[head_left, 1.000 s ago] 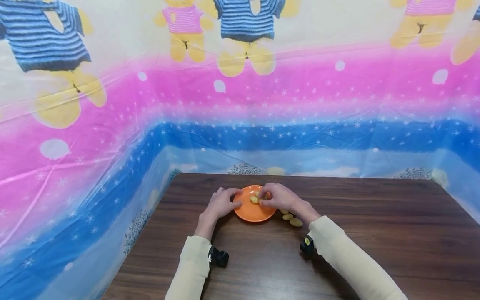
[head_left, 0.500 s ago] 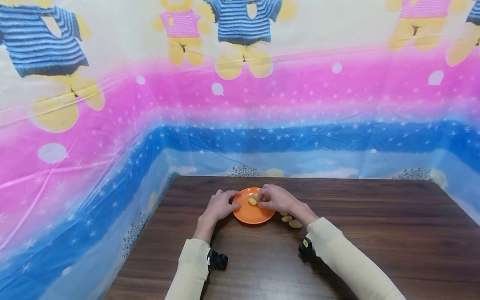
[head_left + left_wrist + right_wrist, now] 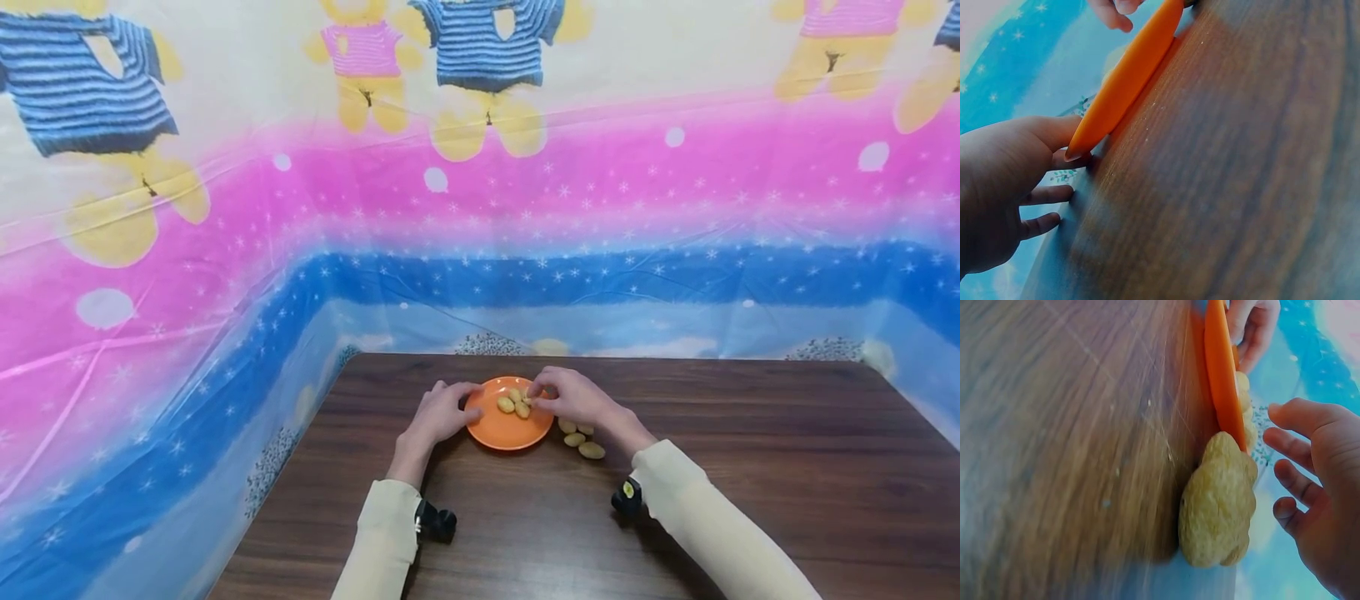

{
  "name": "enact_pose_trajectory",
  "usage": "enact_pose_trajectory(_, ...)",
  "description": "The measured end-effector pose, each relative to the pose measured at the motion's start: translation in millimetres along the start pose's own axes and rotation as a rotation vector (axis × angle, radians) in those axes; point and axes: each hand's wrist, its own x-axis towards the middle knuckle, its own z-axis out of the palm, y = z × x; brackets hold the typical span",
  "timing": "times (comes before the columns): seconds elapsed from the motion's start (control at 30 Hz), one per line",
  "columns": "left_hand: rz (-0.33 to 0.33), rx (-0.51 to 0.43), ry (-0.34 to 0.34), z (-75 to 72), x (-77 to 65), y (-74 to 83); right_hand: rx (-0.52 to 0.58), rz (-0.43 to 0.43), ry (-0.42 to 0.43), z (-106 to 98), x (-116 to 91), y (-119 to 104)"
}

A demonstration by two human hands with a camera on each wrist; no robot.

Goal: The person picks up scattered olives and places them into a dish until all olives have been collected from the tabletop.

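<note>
An orange plate [image 3: 502, 433] lies on the table with several small yellow potatoes [image 3: 507, 405] grouped on its upper right half. My left hand [image 3: 437, 412] holds the plate's left rim; in the left wrist view the thumb and a finger pinch the rim [image 3: 1079, 144], the other fingers spread. Over the plate's right edge hovers my right hand [image 3: 581, 400], its fingers loosely bent beside the potatoes. Nothing shows between those fingers in the right wrist view, where the hand [image 3: 1335, 469] is apart from the loose potatoes [image 3: 1216, 506].
Several more potatoes [image 3: 591, 451] lie on the brown wooden table [image 3: 525, 517], just right of the plate. A patterned cloth [image 3: 525, 279] hangs behind and at the left of the table. Black cameras [image 3: 437, 522] sit at both wrists.
My right hand has let go of a potato on the plate and drawn back slightly to the right, uncovering more of the potatoes. My left hand stays at the plate's rim.
</note>
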Motion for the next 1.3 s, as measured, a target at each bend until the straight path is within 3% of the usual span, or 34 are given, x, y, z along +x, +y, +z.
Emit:
enact_pose_trajectory(0.67,-0.01,-0.01,0.011,-2.0,1.2,-1.5,0.014,0.063,0.033,-17,-21,23)
enact_pose_trajectory(1.3,0.006,-0.013,0.009,0.7,-2.5,-0.9,0.047,0.104,-0.028,-15,-39,43)
